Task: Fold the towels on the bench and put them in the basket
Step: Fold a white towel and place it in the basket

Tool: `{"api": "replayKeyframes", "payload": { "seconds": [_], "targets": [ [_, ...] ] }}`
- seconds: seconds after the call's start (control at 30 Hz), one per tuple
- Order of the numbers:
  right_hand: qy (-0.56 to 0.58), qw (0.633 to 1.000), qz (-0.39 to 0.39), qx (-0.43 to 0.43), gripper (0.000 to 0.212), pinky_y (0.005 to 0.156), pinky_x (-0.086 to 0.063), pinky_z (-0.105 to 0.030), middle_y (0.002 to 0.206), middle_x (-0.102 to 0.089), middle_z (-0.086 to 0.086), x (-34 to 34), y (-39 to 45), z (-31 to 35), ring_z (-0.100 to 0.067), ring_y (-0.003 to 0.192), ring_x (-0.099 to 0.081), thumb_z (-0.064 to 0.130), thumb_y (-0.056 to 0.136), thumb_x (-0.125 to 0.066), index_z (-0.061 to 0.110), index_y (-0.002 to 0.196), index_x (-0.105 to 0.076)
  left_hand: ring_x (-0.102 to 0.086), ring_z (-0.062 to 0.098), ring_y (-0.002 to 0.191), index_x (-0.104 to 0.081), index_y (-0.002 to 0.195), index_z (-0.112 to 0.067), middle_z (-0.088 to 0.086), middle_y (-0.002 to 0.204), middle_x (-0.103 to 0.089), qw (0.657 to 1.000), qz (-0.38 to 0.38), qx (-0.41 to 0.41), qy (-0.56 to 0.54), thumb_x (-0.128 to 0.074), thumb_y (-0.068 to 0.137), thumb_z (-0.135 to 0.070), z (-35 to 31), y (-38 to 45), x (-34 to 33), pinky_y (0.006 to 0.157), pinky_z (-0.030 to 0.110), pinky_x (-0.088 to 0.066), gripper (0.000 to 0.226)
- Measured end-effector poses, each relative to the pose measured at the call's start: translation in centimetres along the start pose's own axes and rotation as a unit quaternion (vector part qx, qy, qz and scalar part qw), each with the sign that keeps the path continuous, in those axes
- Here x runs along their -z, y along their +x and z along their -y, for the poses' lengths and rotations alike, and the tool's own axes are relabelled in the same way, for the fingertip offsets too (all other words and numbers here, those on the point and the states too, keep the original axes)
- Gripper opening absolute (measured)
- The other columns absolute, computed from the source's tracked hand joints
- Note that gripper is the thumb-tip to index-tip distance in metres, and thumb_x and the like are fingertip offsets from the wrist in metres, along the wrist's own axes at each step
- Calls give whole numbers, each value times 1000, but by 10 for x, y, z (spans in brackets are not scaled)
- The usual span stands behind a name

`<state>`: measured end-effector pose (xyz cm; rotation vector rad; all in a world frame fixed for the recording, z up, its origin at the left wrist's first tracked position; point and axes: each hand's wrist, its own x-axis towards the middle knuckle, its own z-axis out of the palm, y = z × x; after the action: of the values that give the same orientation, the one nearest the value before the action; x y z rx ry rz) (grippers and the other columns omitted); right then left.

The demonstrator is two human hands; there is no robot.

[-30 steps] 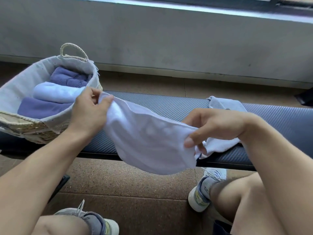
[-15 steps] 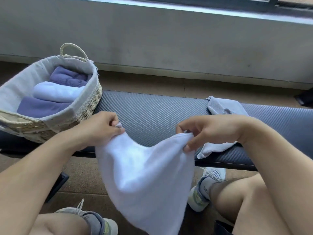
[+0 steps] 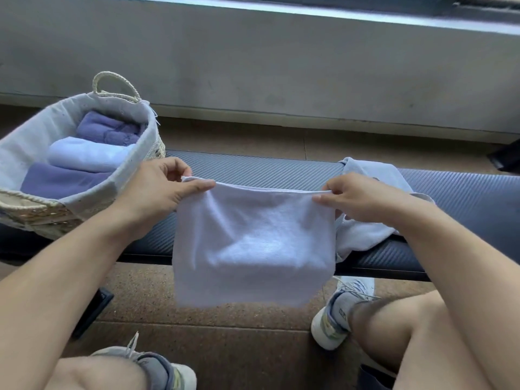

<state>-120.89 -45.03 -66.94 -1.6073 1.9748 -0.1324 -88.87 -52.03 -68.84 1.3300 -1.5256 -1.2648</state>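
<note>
We sit at the dark ribbed table (image 3: 281,170), which carries the woven basket (image 3: 84,209) at its left end. Over its front edge we hold a pale towel (image 3: 253,243) stretched out, its lower half hanging towards the floor. Another pale towel (image 3: 368,232) lies crumpled on the table behind our right wrist. In the basket lie three folded towels (image 3: 84,156), two purple and one pale, as far as we can tell. Our left hand (image 3: 160,190) pinches the towel's top left corner; our right hand (image 3: 354,198) pinches the top right.
</note>
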Motion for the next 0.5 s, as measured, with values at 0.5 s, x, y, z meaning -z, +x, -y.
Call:
{"api": "replayKeyframes", "payload": {
  "seconds": [0.5],
  "targets": [
    [216,968,-124,-43,7,68,-60,-40,72,-67,-5,15,-1,-6,-18,65,-62,14,89,-72,12,84,-67,-64,10,63,-56,75,-18,0,71,-64,988,22,107,-112,-85,65,-23,-7,-2,1,55,21,-56,30]
  ]
}}
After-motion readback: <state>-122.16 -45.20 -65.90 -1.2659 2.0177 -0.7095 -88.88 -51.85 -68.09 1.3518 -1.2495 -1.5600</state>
